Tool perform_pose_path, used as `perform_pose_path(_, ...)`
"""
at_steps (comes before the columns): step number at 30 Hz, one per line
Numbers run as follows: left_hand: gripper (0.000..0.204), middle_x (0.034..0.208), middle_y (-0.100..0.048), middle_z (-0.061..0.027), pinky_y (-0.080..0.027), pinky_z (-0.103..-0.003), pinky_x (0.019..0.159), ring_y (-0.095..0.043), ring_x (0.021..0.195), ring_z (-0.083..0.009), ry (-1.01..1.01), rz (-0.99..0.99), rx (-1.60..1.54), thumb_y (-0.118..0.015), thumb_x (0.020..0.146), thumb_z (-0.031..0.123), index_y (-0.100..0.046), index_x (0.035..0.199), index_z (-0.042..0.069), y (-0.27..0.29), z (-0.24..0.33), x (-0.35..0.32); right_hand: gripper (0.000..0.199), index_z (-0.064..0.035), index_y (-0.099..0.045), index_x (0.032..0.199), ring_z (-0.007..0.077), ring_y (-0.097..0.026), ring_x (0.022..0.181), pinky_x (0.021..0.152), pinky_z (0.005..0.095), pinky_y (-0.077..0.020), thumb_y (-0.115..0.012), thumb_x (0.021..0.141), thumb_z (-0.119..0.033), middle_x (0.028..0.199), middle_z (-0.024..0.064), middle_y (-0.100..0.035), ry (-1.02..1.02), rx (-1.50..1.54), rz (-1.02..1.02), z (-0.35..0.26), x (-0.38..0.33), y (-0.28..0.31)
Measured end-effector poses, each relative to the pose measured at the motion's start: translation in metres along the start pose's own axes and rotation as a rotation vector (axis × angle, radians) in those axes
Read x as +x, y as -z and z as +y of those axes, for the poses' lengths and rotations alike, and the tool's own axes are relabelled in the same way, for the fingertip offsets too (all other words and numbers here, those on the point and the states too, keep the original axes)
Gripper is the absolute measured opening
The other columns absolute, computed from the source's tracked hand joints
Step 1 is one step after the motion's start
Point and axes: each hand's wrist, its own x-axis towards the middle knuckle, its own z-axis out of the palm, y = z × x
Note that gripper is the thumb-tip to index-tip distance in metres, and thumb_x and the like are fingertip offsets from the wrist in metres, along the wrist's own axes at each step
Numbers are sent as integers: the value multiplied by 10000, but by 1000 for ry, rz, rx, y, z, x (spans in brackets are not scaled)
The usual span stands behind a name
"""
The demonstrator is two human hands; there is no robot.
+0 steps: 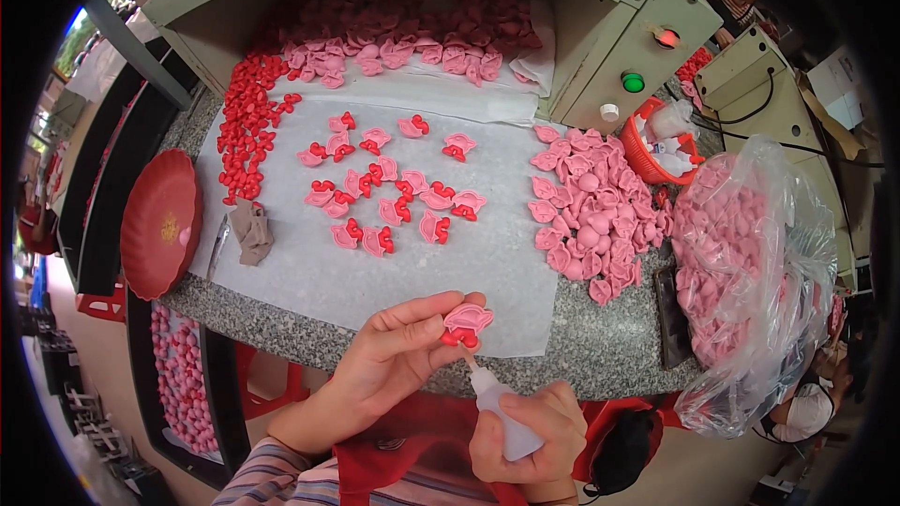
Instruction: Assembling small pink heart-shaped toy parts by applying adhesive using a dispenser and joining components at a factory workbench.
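Pink piece with a small red part at its lower edge sits pinched between thumb and fingers of the left hand, held out over the near rim of the granite table. Right hand is wrapped round a small white squeeze bottle, its thin nozzle tipped up to touch the piece where the red part meets the pink.

Doing this well looks to be a matter of control: keep the pinch on the pink body clear of the joint, so fingers stay dry, and squeeze lightly so only a bead comes out at the seam. Too much would likely run onto the face or the fingertips. Steadying the bottle hand against the other wrist should help keep the nozzle from wandering.

On the white sheet beyond lie many joined pairs, spaced apart. Loose red parts are heaped at the left, loose pink ones at the right, and more pink fills a clear bag. A red plate stands at the table's left end.
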Motion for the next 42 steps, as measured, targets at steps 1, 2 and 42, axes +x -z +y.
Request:
perform_pose_path(1, 317, 1279, -485, -211, -468, -408, 946, -517, 1151, -289, 0, 2, 3, -527, 879, 58, -549, 1192, 13, 0, 0, 0, 358, -17, -556, 957, 121, -469, 424, 432, 235, -341, -700, 630, -43, 665, 10, -598, 0, 1, -5, 1, 0, 0)
perform_pose_path(2, 317, 1279, -485, -211, -468, -408, 946, -517, 1151, -289, 0, 3, 4, -527, 879, 58, -549, 1192, 13, 0, 0, 0, 357, -16, -555, 957, 122, -470, 425, 431, 235, -343, -699, 632, -43, 668, 10, -600, 1, 3, -10, 1, 0, 1)
perform_pose_path(42, 387, 1239, -510, -194, -457, -440, 959, -533, 1123, -309, 95, 23, -132, -499, 901, 56, -425, 1273, -18, 5, -9, 9, 189, -79, -617, 846, 187, -532, 698, 499, 295, -427, -729, 693, -68, 878, 68, -571, -378, -792, 70, 126, -4, -15)
